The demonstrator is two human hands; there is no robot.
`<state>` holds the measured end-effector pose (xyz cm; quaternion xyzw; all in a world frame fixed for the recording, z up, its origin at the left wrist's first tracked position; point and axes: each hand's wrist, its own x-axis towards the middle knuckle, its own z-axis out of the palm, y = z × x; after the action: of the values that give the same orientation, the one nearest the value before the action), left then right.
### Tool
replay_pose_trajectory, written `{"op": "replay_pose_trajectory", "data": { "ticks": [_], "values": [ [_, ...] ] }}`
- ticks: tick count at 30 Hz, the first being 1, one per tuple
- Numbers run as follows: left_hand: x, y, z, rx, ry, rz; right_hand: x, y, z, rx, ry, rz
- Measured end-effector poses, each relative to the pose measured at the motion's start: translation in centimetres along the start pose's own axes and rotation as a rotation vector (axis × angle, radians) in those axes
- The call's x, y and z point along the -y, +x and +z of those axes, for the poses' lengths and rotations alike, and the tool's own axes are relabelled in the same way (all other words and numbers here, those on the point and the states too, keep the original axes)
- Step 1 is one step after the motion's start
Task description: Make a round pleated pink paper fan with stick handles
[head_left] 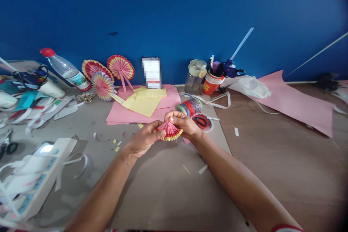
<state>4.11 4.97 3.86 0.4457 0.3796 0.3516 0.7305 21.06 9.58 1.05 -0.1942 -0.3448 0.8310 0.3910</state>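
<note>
A small pleated paper fan [170,130], pink with red and yellow bands along its scalloped edge, is spread between my two hands above the table. My left hand [149,136] grips its left side, thumb lying over the folds. With thumb and fingers, my right hand [185,123] pinches the gathered top point of the fan. Just behind my right hand lies a bundle of coloured yarn or cord [189,107]. A red round thing with black scissor-like handles [201,121] sits beside my right wrist.
Pink sheets [116,112] and yellow paper [146,103] lie behind my hands. Finished paper rosettes [120,67], a phone [152,72], a bottle [67,70], a jar [194,78] and a paper cup [211,82] line the blue wall. A power strip [51,174] is at left.
</note>
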Motion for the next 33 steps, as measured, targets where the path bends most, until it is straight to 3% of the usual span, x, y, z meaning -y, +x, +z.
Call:
{"op": "replay_pose_trajectory", "data": {
  "ticks": [7,16,23,29,33],
  "values": [
    [-0.1,-0.1,-0.2,0.007,0.052,-0.013,-0.1,0.0,0.1,0.005,-0.033,-0.004],
    [0.5,0.4,-1.4,-0.178,0.174,0.134,0.1,-0.2,1.0,-0.056,-0.174,-0.097],
    [0.6,0.5,-0.8,-0.210,0.193,0.177,-0.3,-0.1,1.3,-0.102,-0.227,-0.135],
    [0.1,0.4,-0.6,-0.282,0.430,0.216,-0.6,0.1,1.0,-0.146,-0.341,-0.173],
    [0.2,0.6,-0.7,-0.421,0.686,0.387,-0.6,0.4,0.8,-0.169,-0.533,-0.306]
  ]
}}
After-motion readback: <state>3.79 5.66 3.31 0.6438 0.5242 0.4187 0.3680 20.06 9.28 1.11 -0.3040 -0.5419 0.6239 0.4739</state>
